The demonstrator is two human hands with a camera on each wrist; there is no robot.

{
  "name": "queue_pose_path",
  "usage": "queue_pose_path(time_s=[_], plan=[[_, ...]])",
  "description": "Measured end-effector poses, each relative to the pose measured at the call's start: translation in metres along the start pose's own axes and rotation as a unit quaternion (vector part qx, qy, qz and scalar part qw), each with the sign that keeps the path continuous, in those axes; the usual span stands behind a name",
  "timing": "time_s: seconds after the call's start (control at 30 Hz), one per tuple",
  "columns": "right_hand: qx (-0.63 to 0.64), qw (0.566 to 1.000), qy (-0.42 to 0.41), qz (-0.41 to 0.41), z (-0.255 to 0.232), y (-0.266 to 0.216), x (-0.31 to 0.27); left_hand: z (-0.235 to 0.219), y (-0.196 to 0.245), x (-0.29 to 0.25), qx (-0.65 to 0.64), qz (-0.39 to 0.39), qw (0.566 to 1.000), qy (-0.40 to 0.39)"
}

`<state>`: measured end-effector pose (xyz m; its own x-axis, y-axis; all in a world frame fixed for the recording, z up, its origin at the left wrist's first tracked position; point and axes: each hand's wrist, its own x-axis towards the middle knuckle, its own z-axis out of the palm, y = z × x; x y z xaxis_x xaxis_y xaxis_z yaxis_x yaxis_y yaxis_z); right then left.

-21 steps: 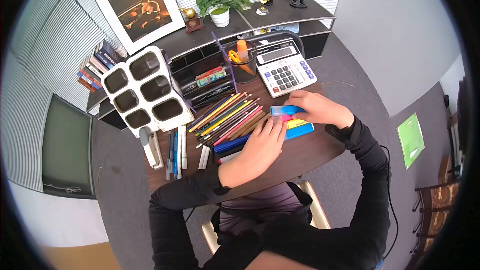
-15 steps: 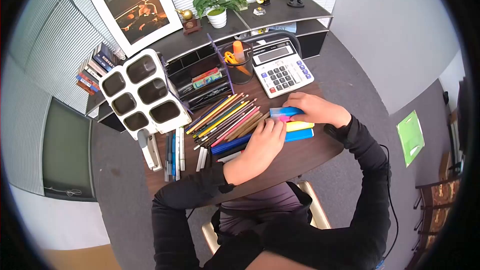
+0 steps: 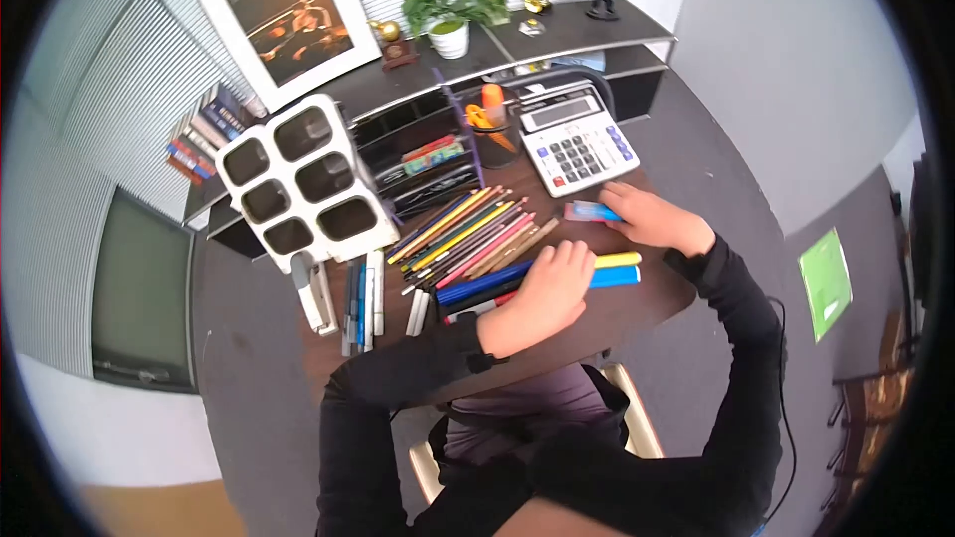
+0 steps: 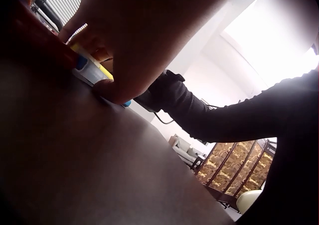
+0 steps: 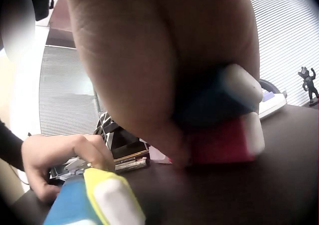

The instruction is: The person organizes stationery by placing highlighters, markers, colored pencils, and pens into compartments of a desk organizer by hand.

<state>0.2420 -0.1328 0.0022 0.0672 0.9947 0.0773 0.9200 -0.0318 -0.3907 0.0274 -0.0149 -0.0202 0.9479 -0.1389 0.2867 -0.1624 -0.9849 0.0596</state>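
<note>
In the head view my right hand [image 3: 657, 219] grips a blue highlighter and a pink one, beside the calculator. The right wrist view shows the blue highlighter [image 5: 239, 90] stacked above the pink highlighter [image 5: 224, 145], white ends facing out. My left hand [image 3: 542, 298] has its thumb and fingers around a yellow highlighter [image 3: 619, 260] and a blue highlighter [image 3: 617, 276] lying side by side near the desk's front. Left of that hand, a blue marker [image 3: 473, 288] and a red-and-white marker [image 3: 468, 312] lie partly covered by it. Colored pencils [image 3: 468, 239] are spread behind it.
A calculator [image 3: 577, 144] and a mesh pen cup [image 3: 497, 149] with scissors stand at the back. At left are a white six-slot holder [image 3: 308, 154], a stapler [image 3: 316, 298] and a row of pens [image 3: 365, 298]. The desk's [image 3: 652, 293] front edge is close by.
My right hand has drawn the blue and pink highlighters away from the yellow one, back toward the calculator. My left hand stays over the front markers.
</note>
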Motion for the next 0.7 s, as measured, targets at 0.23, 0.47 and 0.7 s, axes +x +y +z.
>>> queue_pose_path(time_s=[0.23, 0.47, 0.7], plan=[[0.127, 0.985, 0.04, 0.113, -0.015, -0.009, -0.015, 0.006, -0.004, 0.001, 0.088, 0.006, 0.995, 0.056], [0.234, 0.957, 0.075, 0.156, -0.014, -0.022, -0.024, -0.099, -0.039, -0.048, -0.124, -0.094, 0.988, 0.015], [0.262, 0.954, 0.071, 0.128, -0.006, -0.036, -0.011, -0.151, -0.092, -0.157, -0.102, -0.339, 0.935, 0.029]])
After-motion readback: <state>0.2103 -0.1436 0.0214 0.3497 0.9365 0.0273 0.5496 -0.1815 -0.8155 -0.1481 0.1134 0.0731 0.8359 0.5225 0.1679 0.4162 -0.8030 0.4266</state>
